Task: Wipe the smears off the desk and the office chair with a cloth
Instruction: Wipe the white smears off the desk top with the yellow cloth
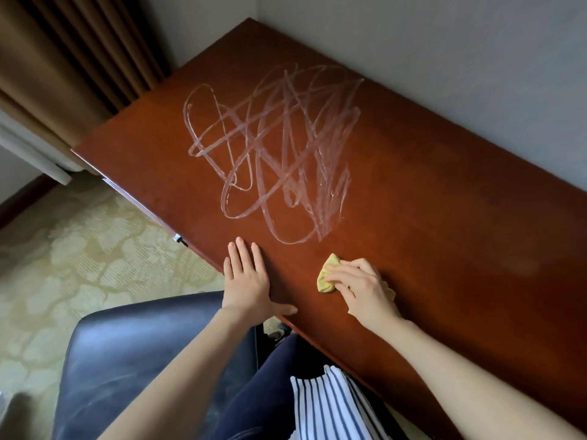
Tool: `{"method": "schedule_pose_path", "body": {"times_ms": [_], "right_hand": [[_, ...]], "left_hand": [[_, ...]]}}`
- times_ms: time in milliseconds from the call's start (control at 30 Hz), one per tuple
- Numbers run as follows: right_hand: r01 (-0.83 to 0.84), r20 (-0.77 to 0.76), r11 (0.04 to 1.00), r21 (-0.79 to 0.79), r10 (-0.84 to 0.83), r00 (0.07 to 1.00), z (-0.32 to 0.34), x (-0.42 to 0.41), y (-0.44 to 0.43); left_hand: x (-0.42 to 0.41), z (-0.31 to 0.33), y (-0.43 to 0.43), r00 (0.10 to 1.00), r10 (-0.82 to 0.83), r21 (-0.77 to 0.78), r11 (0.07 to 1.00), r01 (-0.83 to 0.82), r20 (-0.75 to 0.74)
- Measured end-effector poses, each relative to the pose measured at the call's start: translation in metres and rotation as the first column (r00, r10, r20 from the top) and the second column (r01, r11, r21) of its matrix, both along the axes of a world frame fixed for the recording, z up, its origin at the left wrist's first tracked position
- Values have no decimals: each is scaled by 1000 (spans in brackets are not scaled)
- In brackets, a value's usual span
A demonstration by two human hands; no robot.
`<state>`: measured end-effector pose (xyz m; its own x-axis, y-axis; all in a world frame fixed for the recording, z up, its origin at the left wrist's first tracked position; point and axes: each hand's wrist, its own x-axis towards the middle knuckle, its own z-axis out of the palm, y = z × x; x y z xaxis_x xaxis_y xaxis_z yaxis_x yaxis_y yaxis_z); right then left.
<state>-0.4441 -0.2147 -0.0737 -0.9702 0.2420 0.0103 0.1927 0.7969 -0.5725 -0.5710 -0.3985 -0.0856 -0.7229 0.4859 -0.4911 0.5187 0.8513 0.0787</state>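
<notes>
Reddish wooden desk (444,217), whitish looping smears (279,147) across its middle. At the near edge, left hand (247,281) flat on the wood, fingers straight, thumb spread. Just right, right hand (362,287) curled over a crumpled yellow cloth (327,277), pressing it to the desk. Dark office chair (127,360) below the edge.

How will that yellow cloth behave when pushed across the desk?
The yellow cloth looks soft and floppy: it is bunched under the right hand, so it will probably crumple, not slide flat. Small enough to fit under the hand, it is likely light. On the glossy desk it should glide easily.
</notes>
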Motion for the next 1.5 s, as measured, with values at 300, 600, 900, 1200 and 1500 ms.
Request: {"method": "schedule_pose_path", "body": {"times_ms": [300, 600, 900, 1200, 1500], "right_hand": [[220, 117, 975, 38, -223, 968, 8, -71, 48], [545, 113, 830, 114, -556, 823, 8, -130, 71], [266, 37, 961, 71, -269, 962, -8, -80, -7], [-126, -4, 992, 6, 126, 992, -1, 13, -23], [-112, -19, 991, -74, 111, 994, 3, 109, 2]], "left_hand": [[-4, 7, 11, 999, -32, -80, 996, 30, -21], [-3, 4, 8, 999, -31, -51, 998, 30, -29], [-4, 11, 10, 1000, -18, -79, 997, 17, -12], [-16, 29, 3, 993, 95, -23, 995, -94, 70], [42, 29, 28, 999, 28, 258, 966, -19, -32]]}}
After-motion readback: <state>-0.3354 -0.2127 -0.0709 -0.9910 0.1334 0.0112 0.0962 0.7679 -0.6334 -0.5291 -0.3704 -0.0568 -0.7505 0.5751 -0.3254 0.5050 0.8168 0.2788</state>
